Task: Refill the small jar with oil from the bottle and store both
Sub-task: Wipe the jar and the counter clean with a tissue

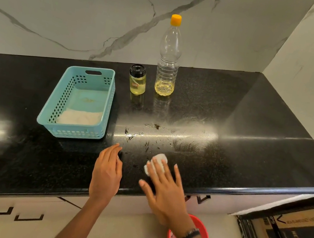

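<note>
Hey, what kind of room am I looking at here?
Most likely a home kitchen: a polished black stone counter against a marble-look wall, with an oil bottle and a small oil jar standing on it.

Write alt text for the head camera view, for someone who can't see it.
A person's right hand presses a white tissue flat on a smeared black counter, left hand resting alongside. Behind stand a capped oil bottle, a small jar and a blue basket.

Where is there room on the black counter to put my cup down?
Bare counter lies right of the bottle, toward the corner wall, and left of the blue basket. It is crowded and smeared in the middle, between the jar and the right hand pressing a tissue.
</note>
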The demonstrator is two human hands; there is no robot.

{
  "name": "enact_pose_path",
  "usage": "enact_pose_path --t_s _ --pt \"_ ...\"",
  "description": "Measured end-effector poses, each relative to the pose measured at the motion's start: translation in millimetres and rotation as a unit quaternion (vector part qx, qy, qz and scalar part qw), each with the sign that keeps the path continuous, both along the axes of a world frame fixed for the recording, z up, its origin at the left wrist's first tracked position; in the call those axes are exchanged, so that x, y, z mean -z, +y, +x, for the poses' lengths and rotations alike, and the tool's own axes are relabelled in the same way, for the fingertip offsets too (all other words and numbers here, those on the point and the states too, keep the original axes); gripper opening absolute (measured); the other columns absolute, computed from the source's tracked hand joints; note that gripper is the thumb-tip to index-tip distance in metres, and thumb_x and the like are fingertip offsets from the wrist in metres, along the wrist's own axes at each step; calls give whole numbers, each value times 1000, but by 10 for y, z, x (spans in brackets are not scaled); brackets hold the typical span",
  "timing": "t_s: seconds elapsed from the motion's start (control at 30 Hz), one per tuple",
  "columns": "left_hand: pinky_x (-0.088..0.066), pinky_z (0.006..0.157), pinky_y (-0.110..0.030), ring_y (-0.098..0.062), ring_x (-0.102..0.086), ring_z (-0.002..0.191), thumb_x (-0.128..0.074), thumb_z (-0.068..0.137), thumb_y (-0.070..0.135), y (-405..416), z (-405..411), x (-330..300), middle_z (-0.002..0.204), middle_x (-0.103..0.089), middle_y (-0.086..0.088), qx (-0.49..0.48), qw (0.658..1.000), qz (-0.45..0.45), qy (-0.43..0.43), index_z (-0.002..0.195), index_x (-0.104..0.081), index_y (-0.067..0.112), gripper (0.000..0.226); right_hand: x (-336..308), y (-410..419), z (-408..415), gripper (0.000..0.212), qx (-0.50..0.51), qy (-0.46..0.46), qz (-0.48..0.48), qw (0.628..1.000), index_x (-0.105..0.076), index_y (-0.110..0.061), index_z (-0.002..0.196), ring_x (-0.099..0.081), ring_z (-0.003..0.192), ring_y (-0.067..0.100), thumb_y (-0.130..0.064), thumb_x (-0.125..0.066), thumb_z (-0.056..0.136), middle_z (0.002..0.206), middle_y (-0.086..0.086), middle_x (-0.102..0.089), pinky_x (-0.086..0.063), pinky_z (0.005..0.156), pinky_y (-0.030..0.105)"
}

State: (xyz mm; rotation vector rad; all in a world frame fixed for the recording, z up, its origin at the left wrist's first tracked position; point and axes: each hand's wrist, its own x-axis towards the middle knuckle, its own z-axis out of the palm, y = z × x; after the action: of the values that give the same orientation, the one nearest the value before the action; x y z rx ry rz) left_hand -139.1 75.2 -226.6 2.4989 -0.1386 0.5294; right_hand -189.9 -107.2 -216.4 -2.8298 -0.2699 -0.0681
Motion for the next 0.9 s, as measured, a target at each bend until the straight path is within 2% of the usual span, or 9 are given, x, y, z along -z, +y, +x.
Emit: enact_pose_path --t_s 0.07,0.17,0.3,0.4,0.47,0.57,0.67,0.8,0.9 --pt "-50 96 -38 -22 -56 113 -43 96 12 -2 -3 -6 120 -63 -11 -1 1000 0 0 121 -58 1 31 14 -95 -171 57 -29 -14 6 999 -30 -30 148 -15 145 9 -58 -22 99 155 -11 -25 -8 117 44" --pt "-50 97 -37 -22 -57 112 -39 96 17 7 11 -11 119 -63 -11 3 1000 7 0 120 -59 1 35 42 -394 -125 55 7 -35 -3 999 -36 -31 145 -22 143 8 -58 -23 98 153 -13 -30 -10 117 45" --pt "-50 96 -38 -22 -58 112 -36 96 19 8 3 6 118 -64 -12 2 1000 14 0 120 -59 -1 38 -20 -407 336 68 66 12 -20 998 -22 -33 149 -3 146 9 -65 -3 93 157 -12 -14 9 117 42" --pt "-50 96 -39 -23 -58 112 -35 96 19 -6 -2 -19 118 -64 -11 1 1000 17 0 119 -60 -1 39 -76 -130 682 79 59 22 -13 998 -17 -31 150 4 147 13 -68 10 85 159 -9 -9 15 116 42" --pt "-50 96 -39 -23 -58 111 -35 96 19 -9 -1 -33 118 -64 -11 2 1000 16 0 119 -59 -1 39 -99 37 723 77 23 27 -12 999 -14 -30 151 5 147 14 -67 7 87 159 -8 -7 14 116 43" --pt "-50 96 -37 -22 -57 111 -35 96 19 -6 -20 -39 119 -63 -10 4 1000 7 -1 119 -59 1 38 -25 13 467 67 -35 10 -22 999 -19 -30 150 -4 147 13 -63 -2 94 158 -9 -13 3 117 45" --pt "-48 98 -36 -21 -57 111 -36 96 19 1 -5 -29 118 -63 -10 9 1000 0 -6 118 -60 2 37 19 -333 344 61 -9 -13 -35 999 -26 -33 148 -12 146 9 -61 -9 97 155 -12 -22 -4 117 46" --pt "-47 100 -33 -20 -57 112 -38 95 17 20 6 -11 119 -63 -9 8 1000 4 -7 119 -60 1 36 -52 -493 740 74 64 30 -35 997 -12 -35 150 4 146 8 -67 7 87 158 -13 -5 13 117 42" --pt "-49 98 -36 -21 -58 111 -36 96 18 2 -8 -31 118 -64 -10 5 1000 10 -8 118 -60 0 38 -53 -260 1103 78 73 47 -8 996 -11 -33 151 7 147 13 -67 6 83 159 -9 -4 14 115 43"
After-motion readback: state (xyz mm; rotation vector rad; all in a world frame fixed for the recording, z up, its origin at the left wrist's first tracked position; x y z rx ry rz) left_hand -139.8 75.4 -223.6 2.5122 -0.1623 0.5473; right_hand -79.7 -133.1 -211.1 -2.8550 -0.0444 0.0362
